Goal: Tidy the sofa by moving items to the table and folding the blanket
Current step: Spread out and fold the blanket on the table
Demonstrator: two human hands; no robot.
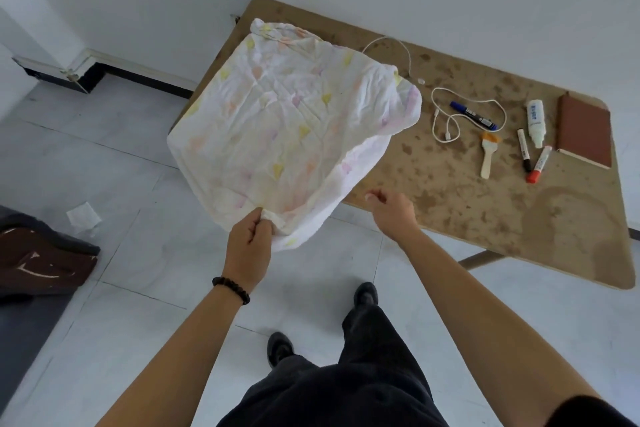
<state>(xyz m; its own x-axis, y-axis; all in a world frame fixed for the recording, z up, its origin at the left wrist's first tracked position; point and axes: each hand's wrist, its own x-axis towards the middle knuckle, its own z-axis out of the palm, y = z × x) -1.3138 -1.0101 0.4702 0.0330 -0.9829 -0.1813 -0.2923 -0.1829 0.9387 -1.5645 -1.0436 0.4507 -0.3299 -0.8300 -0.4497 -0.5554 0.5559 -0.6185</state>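
Observation:
A folded white blanket (284, 121) with pale pink and yellow marks lies over the left end of the brown table (485, 204), its near edge hanging past the table. My left hand (249, 243) grips the blanket's near corner. My right hand (391, 211) hovers just right of that edge, fingers loosely curled, holding nothing. On the table's right half lie a white cable (446, 104), a blue marker (472, 115), a small brush (488, 156), two more markers (531, 159), a white bottle (535, 121) and a brown notebook (585, 130).
The sofa's dark arm (41, 253) shows at the left edge. A crumpled tissue (83, 218) lies on the pale tiled floor. The table stands against the white wall. My legs and shoes (363, 295) are below.

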